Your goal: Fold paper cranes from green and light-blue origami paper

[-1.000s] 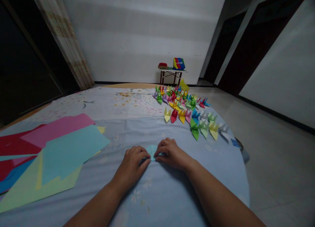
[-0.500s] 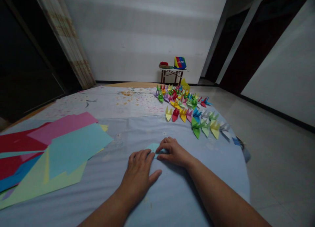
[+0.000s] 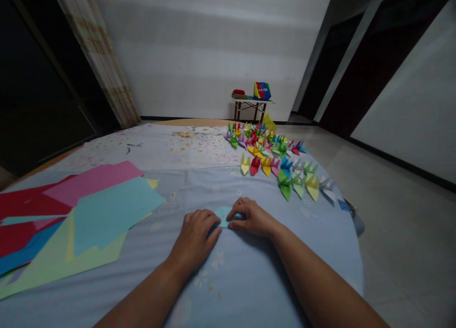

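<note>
A small folded piece of light blue paper [image 3: 223, 215] lies on the tablecloth between my hands. My left hand [image 3: 198, 234] grips its left edge, thumb and fingers drawn together there. From the right, the curved fingers and thumb of my right hand [image 3: 252, 218] pinch the paper's other side. Part of the paper is hidden under the fingers of both hands, so its full folded shape cannot be made out.
Loose coloured sheets [image 3: 114, 211] overlap on the left of the round table [image 3: 171, 290]. Several folded paper cranes [image 3: 285, 166] stand in rows at the right and far right. Beyond the table, a small stand [image 3: 252, 101] by the wall bears a colourful box [image 3: 262, 90].
My left hand has shifted slightly left, and its thumb has swung up from the cloth to the paper's left edge. The right hand stays almost in place.
</note>
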The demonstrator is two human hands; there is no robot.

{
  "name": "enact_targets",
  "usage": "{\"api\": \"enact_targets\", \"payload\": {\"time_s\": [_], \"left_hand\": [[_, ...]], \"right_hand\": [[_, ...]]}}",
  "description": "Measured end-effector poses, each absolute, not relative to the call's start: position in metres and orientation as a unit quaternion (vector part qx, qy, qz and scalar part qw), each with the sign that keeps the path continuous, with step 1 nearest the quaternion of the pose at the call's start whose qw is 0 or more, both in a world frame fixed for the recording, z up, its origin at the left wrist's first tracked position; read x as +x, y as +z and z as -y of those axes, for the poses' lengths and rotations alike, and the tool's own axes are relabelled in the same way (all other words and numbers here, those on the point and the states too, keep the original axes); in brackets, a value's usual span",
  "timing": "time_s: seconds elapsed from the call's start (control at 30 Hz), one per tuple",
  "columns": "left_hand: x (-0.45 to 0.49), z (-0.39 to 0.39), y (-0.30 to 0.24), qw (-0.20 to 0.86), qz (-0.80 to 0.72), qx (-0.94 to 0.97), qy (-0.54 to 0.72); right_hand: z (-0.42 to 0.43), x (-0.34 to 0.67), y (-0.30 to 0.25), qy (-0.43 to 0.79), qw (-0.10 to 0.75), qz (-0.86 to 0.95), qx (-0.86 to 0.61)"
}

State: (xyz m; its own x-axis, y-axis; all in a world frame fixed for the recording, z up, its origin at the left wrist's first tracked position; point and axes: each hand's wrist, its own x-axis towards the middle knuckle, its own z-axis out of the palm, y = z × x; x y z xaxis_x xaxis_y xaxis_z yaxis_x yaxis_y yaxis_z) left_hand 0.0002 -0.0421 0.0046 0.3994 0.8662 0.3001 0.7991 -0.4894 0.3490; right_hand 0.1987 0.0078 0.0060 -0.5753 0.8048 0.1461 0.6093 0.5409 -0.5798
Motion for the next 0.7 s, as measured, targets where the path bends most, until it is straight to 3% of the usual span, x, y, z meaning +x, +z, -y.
{"api": "enact_targets", "payload": {"time_s": [0.7], "left_hand": [[0.0032, 0.0332, 0.0057, 0.118, -0.538, 0.799, 0.241]], "right_hand": [[-0.006, 0.1918, 0.0053, 0.222, 0.216, 0.847, -0.431]]}}
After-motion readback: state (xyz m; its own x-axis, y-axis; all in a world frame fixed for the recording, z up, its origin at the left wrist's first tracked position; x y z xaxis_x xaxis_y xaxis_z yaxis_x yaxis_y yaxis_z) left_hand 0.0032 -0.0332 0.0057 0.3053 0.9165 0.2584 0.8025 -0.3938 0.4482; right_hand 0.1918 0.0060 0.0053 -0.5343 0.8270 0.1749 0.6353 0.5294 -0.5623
